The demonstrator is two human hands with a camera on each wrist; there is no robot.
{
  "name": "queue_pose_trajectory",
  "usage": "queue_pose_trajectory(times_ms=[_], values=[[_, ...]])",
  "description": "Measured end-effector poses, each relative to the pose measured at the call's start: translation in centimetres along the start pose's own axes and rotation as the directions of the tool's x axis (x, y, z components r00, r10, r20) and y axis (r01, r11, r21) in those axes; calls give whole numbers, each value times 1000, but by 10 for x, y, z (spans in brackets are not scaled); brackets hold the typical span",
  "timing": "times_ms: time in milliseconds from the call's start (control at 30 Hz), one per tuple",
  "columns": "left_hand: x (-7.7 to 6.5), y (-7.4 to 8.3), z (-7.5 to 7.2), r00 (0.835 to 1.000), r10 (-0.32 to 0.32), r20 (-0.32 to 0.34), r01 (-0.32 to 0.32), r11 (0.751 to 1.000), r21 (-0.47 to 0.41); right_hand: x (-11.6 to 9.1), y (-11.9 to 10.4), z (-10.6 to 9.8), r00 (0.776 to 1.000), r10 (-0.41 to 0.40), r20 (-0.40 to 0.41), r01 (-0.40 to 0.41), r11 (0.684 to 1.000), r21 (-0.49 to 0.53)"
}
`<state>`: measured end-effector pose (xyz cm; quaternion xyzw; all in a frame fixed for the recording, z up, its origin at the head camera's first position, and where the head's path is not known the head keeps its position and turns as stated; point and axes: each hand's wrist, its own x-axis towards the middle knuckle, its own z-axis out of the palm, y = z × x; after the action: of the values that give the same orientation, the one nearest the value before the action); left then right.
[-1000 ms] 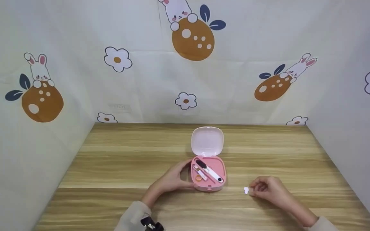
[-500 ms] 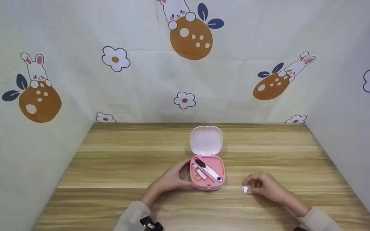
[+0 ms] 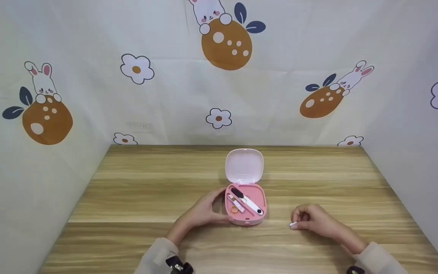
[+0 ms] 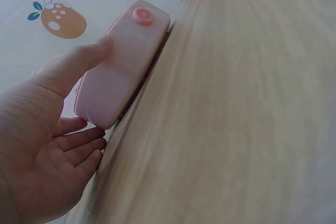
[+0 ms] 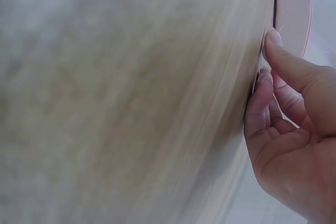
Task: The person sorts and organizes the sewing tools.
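A pink box point(image 3: 257, 196) stands on the table with its pale lid point(image 3: 244, 166) raised at the back. My left hand point(image 3: 202, 211) holds its left side, the thumb on the front wall in the left wrist view and the fingers by the end. Inside lie a white tool with a black end point(image 3: 252, 205), a slim white piece with orange marks point(image 3: 236, 204) and a small orange ring point(image 3: 234, 209). To the right of the box, my right hand point(image 3: 314, 219) pinches a small white lobed piece point(image 3: 292, 225) low over the table. Fingers mostly hide that piece.
The wooden table point(image 3: 146, 171) reaches back to a curtain point(image 3: 173, 91) printed with rabbits and flowers, which also hangs on both sides. A round pink catch point(image 4: 143, 16) sticks out from the box's front.
My right hand moves slightly left, and its fingers now cover more of the white piece, which appears turned. My left hand and the box stay in place.
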<state>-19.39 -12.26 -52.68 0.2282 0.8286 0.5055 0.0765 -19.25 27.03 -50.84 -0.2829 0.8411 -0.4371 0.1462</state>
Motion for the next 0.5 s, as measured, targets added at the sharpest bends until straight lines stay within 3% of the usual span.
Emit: queue_pose_trajectory(times_ms=[167, 500], values=[[0, 0, 0, 1000, -18, 0, 18, 1000, -2, 2, -2, 1, 998, 59, -3, -58, 996, 63], [-1, 2, 0, 999, -36, -1, 36, 999, 0, 8, -7, 4, 998, 48, -32, -43, 988, 147]])
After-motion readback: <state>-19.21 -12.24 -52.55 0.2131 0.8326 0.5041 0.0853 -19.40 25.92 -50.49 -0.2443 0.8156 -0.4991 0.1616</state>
